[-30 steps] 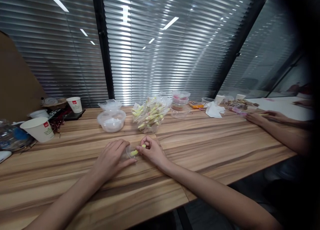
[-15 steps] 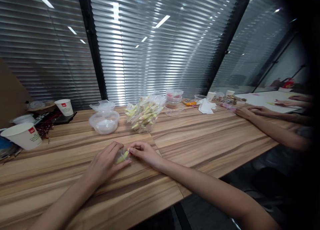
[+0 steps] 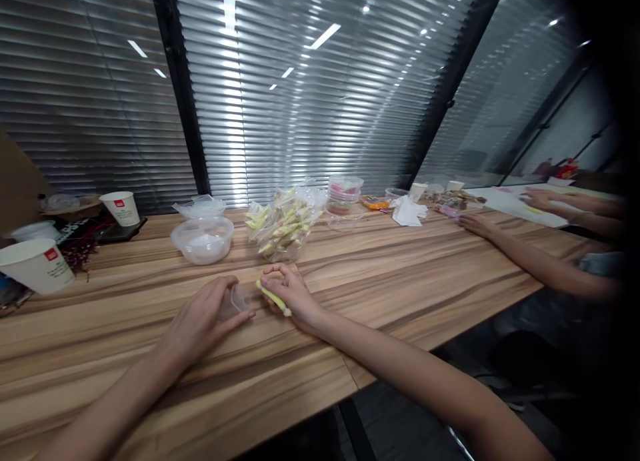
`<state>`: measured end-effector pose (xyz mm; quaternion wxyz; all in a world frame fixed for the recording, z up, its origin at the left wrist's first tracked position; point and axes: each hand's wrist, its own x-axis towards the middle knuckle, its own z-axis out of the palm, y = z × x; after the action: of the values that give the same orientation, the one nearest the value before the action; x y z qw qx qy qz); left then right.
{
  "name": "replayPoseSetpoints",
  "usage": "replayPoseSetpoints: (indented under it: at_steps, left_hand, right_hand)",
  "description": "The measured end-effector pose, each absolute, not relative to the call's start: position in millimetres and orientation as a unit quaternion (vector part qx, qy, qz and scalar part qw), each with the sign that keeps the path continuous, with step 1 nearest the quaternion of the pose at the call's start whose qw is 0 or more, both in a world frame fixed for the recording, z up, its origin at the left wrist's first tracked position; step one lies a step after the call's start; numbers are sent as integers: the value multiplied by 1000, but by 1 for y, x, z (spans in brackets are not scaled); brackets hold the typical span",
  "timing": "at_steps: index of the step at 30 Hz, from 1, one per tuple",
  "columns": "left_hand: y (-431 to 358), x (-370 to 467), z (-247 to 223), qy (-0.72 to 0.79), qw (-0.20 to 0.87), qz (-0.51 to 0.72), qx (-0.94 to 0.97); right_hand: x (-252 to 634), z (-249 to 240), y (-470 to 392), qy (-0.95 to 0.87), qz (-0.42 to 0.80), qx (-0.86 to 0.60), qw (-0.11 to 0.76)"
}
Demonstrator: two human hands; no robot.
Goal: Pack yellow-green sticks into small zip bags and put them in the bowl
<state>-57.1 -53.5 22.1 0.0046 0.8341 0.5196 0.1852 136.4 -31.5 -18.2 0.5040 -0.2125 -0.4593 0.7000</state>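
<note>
My left hand (image 3: 204, 313) is curled around a small clear plastic cup (image 3: 239, 299) resting low over the wooden table. Between the thumb and fingers of my right hand (image 3: 299, 301) is a slim yellow stick (image 3: 275, 299) with a darker tip. It lies slanted across the fingers, just right of the cup and apart from it. Beyond both hands sits a clear bag (image 3: 283, 224) packed with similar yellow-ended pieces. To its left stands a clear round plastic bowl (image 3: 204, 239) with white material inside.
Paper cups (image 3: 37, 266) and a dark phone-like slab (image 3: 120, 229) are at the left. Stacked clear tubs (image 3: 344, 193), an orange packet (image 3: 374, 203) and white tissue (image 3: 409, 211) line the back. Other people's arms (image 3: 530, 261) reach over the table at right, before slatted blinds (image 3: 310, 114).
The yellow stick has come out of the clear cup. My right hand has moved slightly right with it, while my left hand keeps hold of the cup. The view has shifted a little.
</note>
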Motion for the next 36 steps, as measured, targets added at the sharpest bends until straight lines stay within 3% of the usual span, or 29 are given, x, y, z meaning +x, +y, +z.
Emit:
replayPoseSetpoints:
  at_steps: [5, 14, 19, 25, 31, 36]
  left_hand:
    - [-56, -58, 19, 522, 8, 193, 830]
    - [-59, -56, 21, 508, 1, 160, 846]
    - [-60, -55, 23, 525, 0, 162, 835]
    - [-63, -50, 23, 535, 44, 152, 830]
    - [-65, -40, 24, 529, 173, 230, 799]
    - [-63, -37, 22, 461, 483, 320, 672]
  right_hand:
    - [134, -19, -37, -572, 645, -225, 454]
    - [140, -11, -42, -583, 694, -225, 357]
    - [143, -11, -41, -611, 645, -238, 392]
    - [137, -16, -36, -609, 532, -324, 491]
    - [136, -19, -33, -518, 606, -287, 532]
    - [139, -22, -28, -483, 585, -291, 583]
